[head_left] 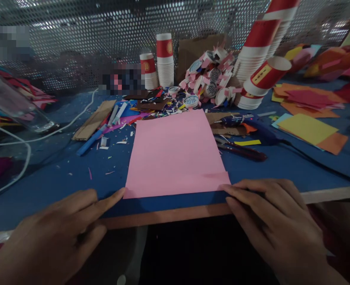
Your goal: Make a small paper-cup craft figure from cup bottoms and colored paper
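A square sheet of pink paper [175, 154] lies flat on the blue table in front of me, its near edge close to the table's edge. A narrow fold or crease shows faintly near its lower right corner. My left hand [65, 229] touches the lower left corner with its outstretched index fingertip, thumb held apart. On the lower right corner rests the index fingertip of my right hand [276, 217]. Its thumb sits just below the paper's edge, separate from the index, and the other fingers are loosely bent. Neither hand grips the sheet.
Behind the paper stand stacked paper cups [165, 63] and a heap of decorated cup pieces [210, 79]. Right are a glue gun [237, 120], dark-handled scissors [243, 151] and coloured papers [308, 128]. Left lie a blue marker [90, 141], cardboard [94, 118] and a white cable [28, 158].
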Tool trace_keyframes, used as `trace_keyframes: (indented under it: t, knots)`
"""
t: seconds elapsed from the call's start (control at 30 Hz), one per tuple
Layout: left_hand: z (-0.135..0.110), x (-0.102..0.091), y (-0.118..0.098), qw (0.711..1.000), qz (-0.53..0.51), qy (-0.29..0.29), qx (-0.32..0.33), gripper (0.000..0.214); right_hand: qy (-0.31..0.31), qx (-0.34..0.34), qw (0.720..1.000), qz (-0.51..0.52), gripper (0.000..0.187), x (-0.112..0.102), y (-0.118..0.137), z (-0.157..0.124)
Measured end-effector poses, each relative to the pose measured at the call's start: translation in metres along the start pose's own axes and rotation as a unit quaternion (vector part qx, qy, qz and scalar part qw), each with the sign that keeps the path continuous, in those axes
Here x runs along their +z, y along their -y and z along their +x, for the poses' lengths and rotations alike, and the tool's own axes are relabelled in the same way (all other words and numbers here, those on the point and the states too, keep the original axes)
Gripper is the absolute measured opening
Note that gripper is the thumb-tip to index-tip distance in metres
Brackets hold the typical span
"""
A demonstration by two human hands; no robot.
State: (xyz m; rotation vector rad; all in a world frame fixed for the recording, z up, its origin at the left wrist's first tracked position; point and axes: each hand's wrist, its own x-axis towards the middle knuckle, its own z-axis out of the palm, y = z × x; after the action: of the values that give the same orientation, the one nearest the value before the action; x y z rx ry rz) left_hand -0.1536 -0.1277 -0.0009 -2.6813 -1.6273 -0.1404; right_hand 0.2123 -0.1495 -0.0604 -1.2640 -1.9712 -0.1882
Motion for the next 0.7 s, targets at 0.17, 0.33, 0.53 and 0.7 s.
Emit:
trace_keyframes:
  t: [0.17, 0.33, 0.53, 0.7]
  knots:
    - [0.033, -0.007, -0.018, 0.998, 0.005, -0.049, 0.035, 0.026, 0.027, 0.024, 0.999, 0.005, 0.014, -0.003, -0.003, 0.014]
    - [0.056, -0.001, -0.020, 0.998, -0.031, -0.023, 0.059, 0.032, 0.051, 0.037, 0.998, -0.002, 0.019, -0.004, -0.009, 0.024]
    - [0.065, -0.008, -0.022, 0.995, -0.080, 0.041, 0.037, 0.018, 0.085, 0.038, 0.996, -0.013, 0.022, -0.001, -0.015, 0.027]
    - [0.062, -0.016, -0.018, 0.988, -0.119, 0.098, 0.023, 0.022, 0.063, 0.028, 0.998, -0.003, 0.021, -0.005, -0.022, 0.036]
